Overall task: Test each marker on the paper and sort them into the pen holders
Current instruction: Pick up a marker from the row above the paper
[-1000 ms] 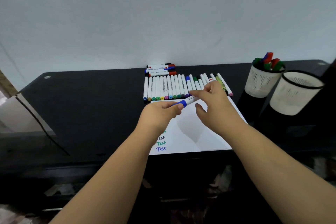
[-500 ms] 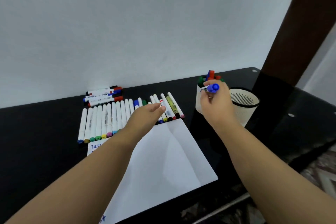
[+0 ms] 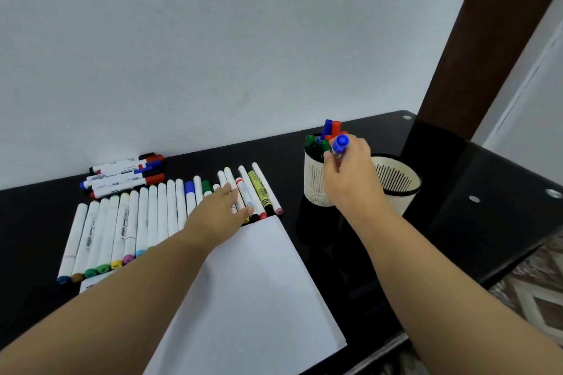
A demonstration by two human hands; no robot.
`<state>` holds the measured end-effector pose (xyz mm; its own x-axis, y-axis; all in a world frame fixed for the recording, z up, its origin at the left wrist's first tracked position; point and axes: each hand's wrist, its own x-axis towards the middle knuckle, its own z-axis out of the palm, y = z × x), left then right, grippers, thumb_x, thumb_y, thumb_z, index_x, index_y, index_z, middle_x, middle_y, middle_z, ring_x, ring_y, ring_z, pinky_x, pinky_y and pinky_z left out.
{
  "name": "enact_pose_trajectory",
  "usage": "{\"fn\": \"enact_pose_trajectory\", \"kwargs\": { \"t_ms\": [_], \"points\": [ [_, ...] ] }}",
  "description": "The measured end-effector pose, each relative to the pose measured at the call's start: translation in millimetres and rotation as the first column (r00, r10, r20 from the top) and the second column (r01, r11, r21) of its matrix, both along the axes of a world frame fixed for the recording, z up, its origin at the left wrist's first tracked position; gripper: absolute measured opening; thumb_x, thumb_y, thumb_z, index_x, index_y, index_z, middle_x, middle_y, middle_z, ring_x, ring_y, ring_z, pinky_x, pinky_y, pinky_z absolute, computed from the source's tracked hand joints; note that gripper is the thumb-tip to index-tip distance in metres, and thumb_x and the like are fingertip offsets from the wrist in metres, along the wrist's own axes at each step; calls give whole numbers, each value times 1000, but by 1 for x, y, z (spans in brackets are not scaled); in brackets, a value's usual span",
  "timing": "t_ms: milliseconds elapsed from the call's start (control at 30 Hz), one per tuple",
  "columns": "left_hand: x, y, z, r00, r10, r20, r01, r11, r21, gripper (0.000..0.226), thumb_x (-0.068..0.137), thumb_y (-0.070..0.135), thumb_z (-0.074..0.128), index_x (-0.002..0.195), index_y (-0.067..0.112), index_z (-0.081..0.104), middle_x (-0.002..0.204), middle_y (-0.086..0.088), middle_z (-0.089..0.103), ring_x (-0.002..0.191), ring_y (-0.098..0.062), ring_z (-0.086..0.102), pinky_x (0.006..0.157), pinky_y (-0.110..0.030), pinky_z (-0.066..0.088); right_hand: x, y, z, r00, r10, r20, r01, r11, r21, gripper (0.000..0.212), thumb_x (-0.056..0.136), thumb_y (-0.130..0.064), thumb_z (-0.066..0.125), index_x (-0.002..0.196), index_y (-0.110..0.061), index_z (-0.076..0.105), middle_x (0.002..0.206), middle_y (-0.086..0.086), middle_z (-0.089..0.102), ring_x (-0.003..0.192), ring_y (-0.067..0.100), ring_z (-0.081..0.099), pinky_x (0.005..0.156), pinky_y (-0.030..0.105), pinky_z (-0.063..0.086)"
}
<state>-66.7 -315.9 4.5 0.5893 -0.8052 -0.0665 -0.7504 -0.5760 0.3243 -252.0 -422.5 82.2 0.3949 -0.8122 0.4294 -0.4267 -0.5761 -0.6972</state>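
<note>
Blue-capped marker (image 3: 340, 143) pinched in right hand (image 3: 353, 173) fingers over marker-filled holder (image 3: 316, 183), left hand (image 3: 219, 213) fingers straight

Left pen holder (image 3: 316, 183) was crowded with upright markers (image 3: 330, 131), little room to drop in. Right pen holder (image 3: 396, 183) stood open-topped, touching it. Marker row (image 3: 146, 216) blocked the desk behind the paper (image 3: 259, 298).

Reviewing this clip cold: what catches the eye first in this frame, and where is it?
The right hand holds a blue-capped marker over the left holder, which already bristles with red, blue and green caps; the right holder beside it looks empty. Left of them a long marker row lies above the white paper, with the left hand reaching onto the row's right end.
</note>
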Motion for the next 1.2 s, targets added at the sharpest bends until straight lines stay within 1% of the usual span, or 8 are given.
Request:
{"fn": "enact_pose_trajectory", "kwargs": {
  "t_ms": [133, 300, 400, 467, 633, 867, 1033, 1200],
  "points": [
    [0, 1, -5, 1000, -3, -4, 2, 1000, -22, 66, 95, 52, 36, 150, 20, 18, 158, 4, 9, 145, -18, 7, 117, -36, 12, 9, -10, 2, 993, -56, -108, 54, 998, -16, 23, 98, -21, 46, 111, -4, 51, 111, 11, 46, 88, 24, 52, 72, 25, 35],
    [-2, 0, -7, 1000, -2, 17, 3, 999, -37, 65, 96, 52, 35, 150, 20, 18, 158, 5, 9, 145, -17, 8, 116, -34, 11, 18, -17, 10, 957, -106, -270, 112, 994, 9, 37, 100, -36, 41, 110, -4, 55, 111, 10, 46, 94, 24, 51, 75, 28, 37],
    [-1, 1, -8, 1000, -6, 13, 6, 999, -39, 65, 96, 53, 35, 150, 21, 18, 158, 5, 9, 145, -17, 8, 116, -34, 11, 21, -17, 16, 944, -117, -308, 114, 993, -27, 31, 99, -29, 43, 114, -3, 52, 119, 12, 46, 101, 26, 53, 78, 29, 40],
    [0, 1, -8, 1000, -10, 13, 10, 999, -34, 66, 95, 54, 35, 150, 21, 18, 158, 6, 9, 145, -17, 9, 116, -35, 12, 22, -17, 17, 947, -108, -302, 94, 994, -62, 31, 97, -18, 46, 125, -5, 42, 119, 15, 49, 103, 29, 53, 81, 34, 42],
    [1, 1, -9, 1000, -12, 21, 13, 999, -31, 66, 95, 54, 34, 150, 22, 17, 158, 6, 8, 145, -17, 9, 116, -34, 11, 19, -18, 19, 912, -80, -402, 12, 986, -168, 42, 95, -10, 46, 133, -15, 28, 97, 13, 52, 84, 29, 53, 66, 36, 41],
    [-1, 2, -8, 1000, -13, 25, 14, 999, -34, 66, 95, 54, 34, 150, 21, 17, 158, 6, 8, 145, -16, 8, 116, -33, 10, 19, -22, 26, 858, -88, -507, -14, 981, -194, 22, 99, -20, 42, 119, -11, 37, 87, 8, 48, 79, 24, 45, 61, 33, 35],
    [-1, 1, -8, 999, -15, 33, 16, 1000, -20, 66, 95, 54, 33, 150, 22, 16, 158, 6, 8, 145, -16, 8, 115, -33, 10, 18, -24, 31, 822, -108, -559, 28, 988, -150, 25, 98, -22, 45, 118, -9, 41, 92, 7, 47, 82, 23, 46, 63, 34, 38],
    [3, 2, -9, 1000, -10, 17, 10, 1000, -10, 67, 94, 55, 34, 150, 22, 16, 158, 7, 9, 145, -16, 9, 115, -35, 12, 20, -28, 37, 715, -135, -687, 51, 989, -141, 25, 97, -22, 47, 116, -7, 48, 90, 7, 49, 80, 22, 51, 62, 33, 40]
  ]
}}
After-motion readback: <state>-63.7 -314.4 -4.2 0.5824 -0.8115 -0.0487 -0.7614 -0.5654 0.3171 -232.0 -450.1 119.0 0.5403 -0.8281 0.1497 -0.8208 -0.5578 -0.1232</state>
